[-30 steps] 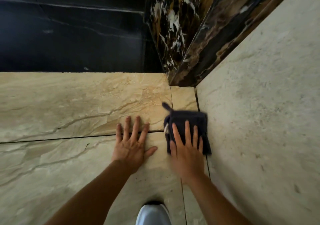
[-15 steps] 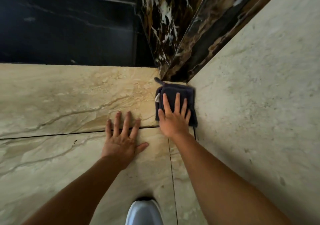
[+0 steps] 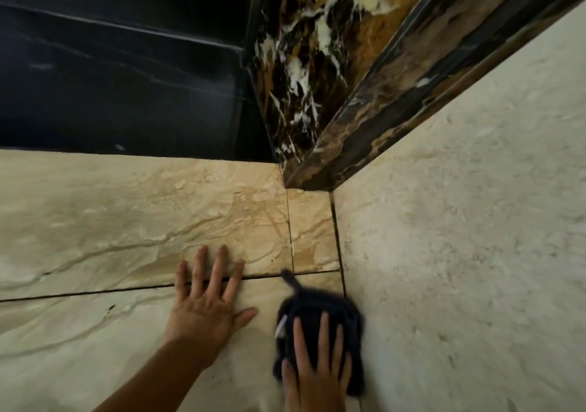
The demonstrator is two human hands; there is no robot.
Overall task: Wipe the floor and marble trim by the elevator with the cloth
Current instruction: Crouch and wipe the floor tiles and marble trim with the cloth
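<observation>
Half a second ago the cloth [image 3: 320, 326] sat pressed into the corner under the marble trim [image 3: 364, 117]; I now log it pulled back to lower centre-right of the frame, motion-blurred, hard against the pale wall [image 3: 459, 253]. I read this as a return stroke on the floor [image 3: 126, 221]; trim itself not yet wiped. Right hand [image 3: 314, 370] lies flat, fingers spread, atop the cloth, pressing rather than gripping. Left hand [image 3: 206, 304] splayed empty on tile, bracing
</observation>
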